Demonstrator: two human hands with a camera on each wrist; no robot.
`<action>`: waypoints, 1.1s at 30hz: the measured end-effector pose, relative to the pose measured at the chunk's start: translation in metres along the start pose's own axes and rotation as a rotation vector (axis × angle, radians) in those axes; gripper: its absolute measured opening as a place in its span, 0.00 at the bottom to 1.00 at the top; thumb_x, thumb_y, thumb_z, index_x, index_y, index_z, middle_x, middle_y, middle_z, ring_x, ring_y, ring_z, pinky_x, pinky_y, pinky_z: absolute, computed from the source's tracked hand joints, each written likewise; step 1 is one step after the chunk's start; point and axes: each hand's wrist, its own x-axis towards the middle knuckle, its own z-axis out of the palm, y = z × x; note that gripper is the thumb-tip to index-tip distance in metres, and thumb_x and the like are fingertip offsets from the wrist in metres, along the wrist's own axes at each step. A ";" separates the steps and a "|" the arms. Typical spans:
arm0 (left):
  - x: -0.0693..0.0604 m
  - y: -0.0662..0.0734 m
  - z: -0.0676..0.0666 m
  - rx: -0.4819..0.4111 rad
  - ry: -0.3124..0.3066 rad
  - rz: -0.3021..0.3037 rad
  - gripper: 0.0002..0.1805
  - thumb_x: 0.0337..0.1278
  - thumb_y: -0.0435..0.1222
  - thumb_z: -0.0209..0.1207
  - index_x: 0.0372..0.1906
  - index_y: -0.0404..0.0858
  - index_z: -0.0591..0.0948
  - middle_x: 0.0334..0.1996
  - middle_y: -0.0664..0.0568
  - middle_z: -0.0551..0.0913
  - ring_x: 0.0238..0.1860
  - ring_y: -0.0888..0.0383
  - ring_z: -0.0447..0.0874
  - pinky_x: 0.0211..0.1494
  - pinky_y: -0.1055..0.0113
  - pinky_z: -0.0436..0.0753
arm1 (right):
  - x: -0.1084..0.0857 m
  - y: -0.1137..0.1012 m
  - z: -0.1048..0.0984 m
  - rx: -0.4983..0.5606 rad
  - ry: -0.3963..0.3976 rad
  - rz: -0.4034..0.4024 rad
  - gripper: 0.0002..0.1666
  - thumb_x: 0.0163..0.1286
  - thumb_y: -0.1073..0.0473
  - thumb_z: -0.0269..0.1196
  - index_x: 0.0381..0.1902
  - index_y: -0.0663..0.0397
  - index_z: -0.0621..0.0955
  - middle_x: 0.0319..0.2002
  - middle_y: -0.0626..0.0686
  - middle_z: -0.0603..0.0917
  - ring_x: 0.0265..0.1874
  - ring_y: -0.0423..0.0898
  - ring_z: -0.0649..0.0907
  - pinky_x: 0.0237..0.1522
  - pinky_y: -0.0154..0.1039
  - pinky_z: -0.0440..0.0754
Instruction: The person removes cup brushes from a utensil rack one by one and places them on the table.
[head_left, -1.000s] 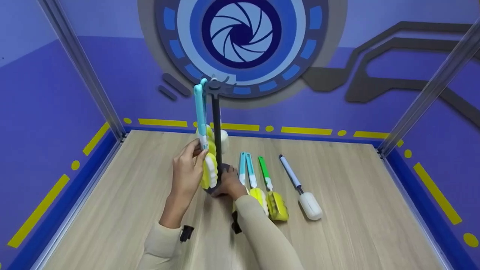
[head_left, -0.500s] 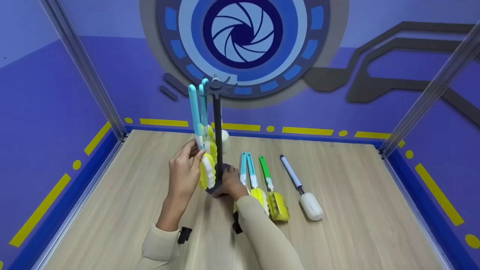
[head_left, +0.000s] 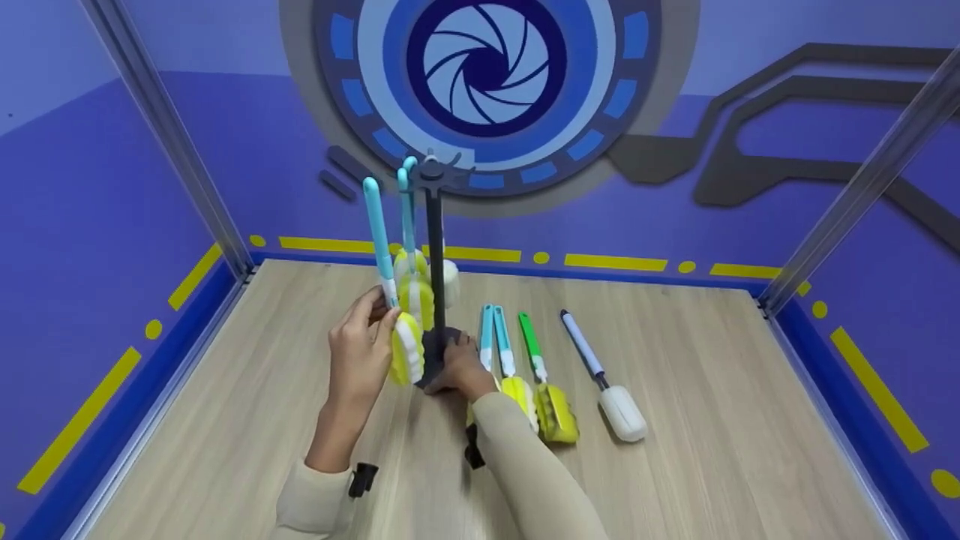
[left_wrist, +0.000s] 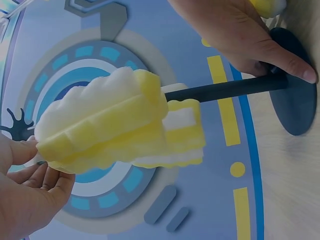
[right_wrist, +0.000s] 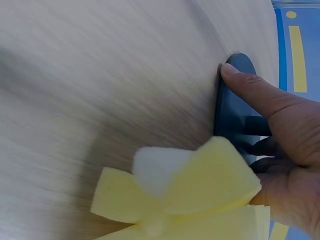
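My left hand pinches the neck of a bottle brush, which has a teal handle and a yellow-and-white sponge head. The brush hangs head down, its handle top apart from and left of the hooks of a dark rack. In the left wrist view the sponge head partly covers the rack's post. My right hand holds the rack low down, thumb on the round base and fingers by the post. More teal-handled brushes hang on the rack's left side, and a white sponge head shows behind the post.
Right of the rack, two teal-handled brushes, a green-handled brush and a lavender-handled brush with a white head lie on the wooden table. My right sleeve partly hides the teal ones. Blue printed walls enclose the table.
My left hand has moved left and slightly down with the brush, whose handle top has come away from the rack's hooks. The right hand stays on the base.
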 end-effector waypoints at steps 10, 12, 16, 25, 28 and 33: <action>-0.012 -0.006 -0.006 0.002 0.013 -0.034 0.17 0.66 0.26 0.62 0.58 0.28 0.80 0.44 0.41 0.86 0.47 0.49 0.88 0.51 0.55 0.86 | -0.001 -0.001 0.000 -0.051 0.006 -0.009 0.67 0.50 0.42 0.81 0.77 0.68 0.59 0.76 0.67 0.57 0.75 0.60 0.60 0.72 0.50 0.68; -0.014 -0.007 -0.007 -0.001 0.016 -0.048 0.16 0.67 0.26 0.61 0.58 0.28 0.80 0.44 0.41 0.87 0.48 0.49 0.88 0.51 0.56 0.86 | -0.002 -0.002 -0.001 -0.052 0.004 -0.013 0.67 0.50 0.42 0.81 0.76 0.68 0.60 0.75 0.67 0.57 0.75 0.60 0.61 0.71 0.49 0.69; -0.017 -0.010 -0.010 0.007 0.018 -0.073 0.17 0.67 0.26 0.62 0.58 0.29 0.80 0.44 0.42 0.87 0.48 0.49 0.87 0.51 0.57 0.86 | -0.002 -0.002 -0.002 -0.023 0.004 0.003 0.68 0.49 0.43 0.81 0.77 0.67 0.59 0.75 0.67 0.57 0.74 0.60 0.61 0.71 0.50 0.69; -0.027 -0.019 -0.014 0.030 0.011 -0.134 0.16 0.65 0.25 0.62 0.57 0.29 0.81 0.44 0.43 0.87 0.47 0.50 0.87 0.50 0.58 0.86 | 0.000 -0.001 0.000 -0.023 0.009 0.001 0.69 0.48 0.43 0.82 0.77 0.67 0.59 0.75 0.67 0.57 0.74 0.60 0.62 0.71 0.50 0.69; -0.031 -0.022 -0.014 0.022 0.007 -0.167 0.16 0.65 0.25 0.63 0.56 0.30 0.81 0.43 0.43 0.87 0.47 0.51 0.87 0.50 0.57 0.86 | 0.001 -0.002 0.000 -0.032 0.005 0.013 0.69 0.48 0.43 0.82 0.77 0.66 0.59 0.76 0.66 0.56 0.74 0.59 0.62 0.71 0.51 0.69; -0.036 -0.028 -0.012 0.017 0.005 -0.176 0.14 0.65 0.26 0.63 0.55 0.31 0.82 0.43 0.43 0.87 0.47 0.50 0.87 0.51 0.56 0.86 | 0.002 -0.002 0.001 -0.027 0.005 0.015 0.69 0.48 0.43 0.83 0.77 0.66 0.60 0.76 0.66 0.56 0.73 0.59 0.63 0.72 0.51 0.69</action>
